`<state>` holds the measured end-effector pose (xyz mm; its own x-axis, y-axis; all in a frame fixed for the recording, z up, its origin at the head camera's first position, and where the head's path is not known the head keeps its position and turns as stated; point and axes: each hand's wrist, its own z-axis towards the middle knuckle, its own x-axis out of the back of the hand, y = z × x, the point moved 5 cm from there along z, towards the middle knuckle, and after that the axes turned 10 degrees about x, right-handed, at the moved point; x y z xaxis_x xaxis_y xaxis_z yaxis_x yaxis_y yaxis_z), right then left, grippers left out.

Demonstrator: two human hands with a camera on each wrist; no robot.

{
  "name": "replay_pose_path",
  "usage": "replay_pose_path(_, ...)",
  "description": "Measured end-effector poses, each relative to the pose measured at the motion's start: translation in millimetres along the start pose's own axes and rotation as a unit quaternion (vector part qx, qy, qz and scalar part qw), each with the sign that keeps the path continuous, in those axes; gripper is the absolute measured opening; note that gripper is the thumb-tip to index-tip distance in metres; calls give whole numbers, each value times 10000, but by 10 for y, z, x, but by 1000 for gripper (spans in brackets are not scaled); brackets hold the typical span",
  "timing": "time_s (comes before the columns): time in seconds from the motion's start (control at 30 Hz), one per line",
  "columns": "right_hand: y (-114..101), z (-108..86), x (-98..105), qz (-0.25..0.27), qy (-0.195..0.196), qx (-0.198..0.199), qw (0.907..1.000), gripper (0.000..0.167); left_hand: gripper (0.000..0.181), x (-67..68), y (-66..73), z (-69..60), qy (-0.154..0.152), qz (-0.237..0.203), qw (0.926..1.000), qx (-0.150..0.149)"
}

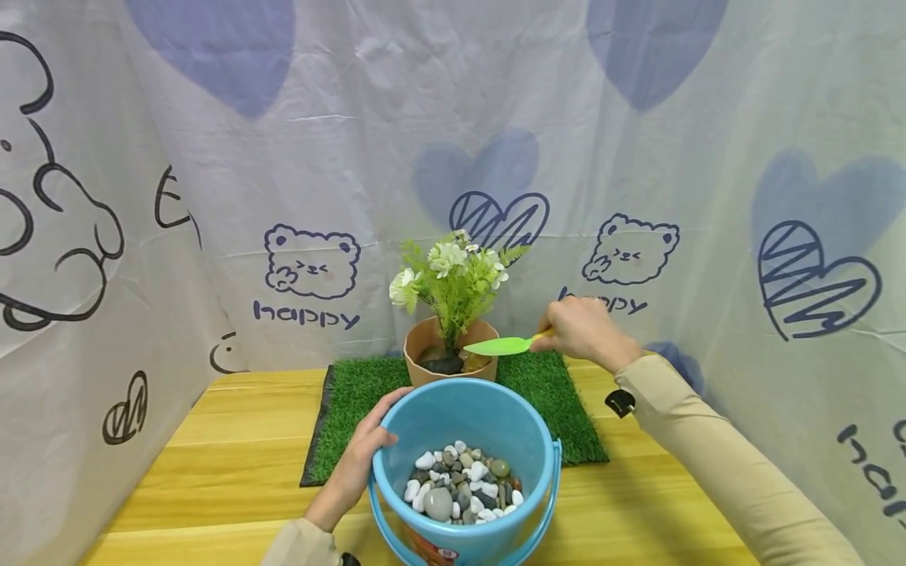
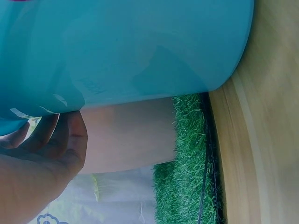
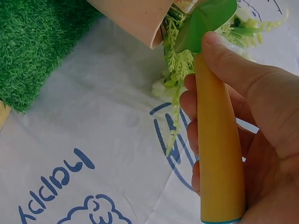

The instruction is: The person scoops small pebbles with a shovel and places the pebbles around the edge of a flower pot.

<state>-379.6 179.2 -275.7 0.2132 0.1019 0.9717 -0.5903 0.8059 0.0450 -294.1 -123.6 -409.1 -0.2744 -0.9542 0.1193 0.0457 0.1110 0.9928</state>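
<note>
In the head view my right hand (image 1: pixel 583 328) grips a toy trowel by its yellow handle (image 3: pixel 219 144). Its green blade (image 1: pixel 499 347) points left, over the peach flowerpot (image 1: pixel 453 375). White flowers and green leaves (image 1: pixel 453 275) stand in that pot, with a few large stones (image 1: pixel 442 365) around the stem. My left hand (image 1: pixel 364 448) holds the left rim of a blue bucket (image 1: pixel 463 401), thumb over the edge. Inside the bucket lie several white, grey and brown pebbles (image 1: pixel 463 483). The left wrist view shows the left fingers (image 2: pixel 51 133) against the bucket's wall.
Under the pot lies a green artificial grass mat (image 1: pixel 361 385) on a yellow wooden table (image 1: pixel 233 440). The bucket's handle (image 1: pixel 545 511) hangs down at its near side. A white cloth (image 1: pixel 396 181) with printed hearts and bears hangs behind and at both sides.
</note>
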Motion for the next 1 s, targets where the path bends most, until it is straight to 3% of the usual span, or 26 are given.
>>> replay_pose_path(0.53,-18,-98,-188,216,341,-6,9992,30,66,-8,5,2,-73,6,9999,-79)
replay_pose_path(1.0,-48,-181,-295,508,379,20,9980,30,67,-3,6,-4,-34,57,10000,-22)
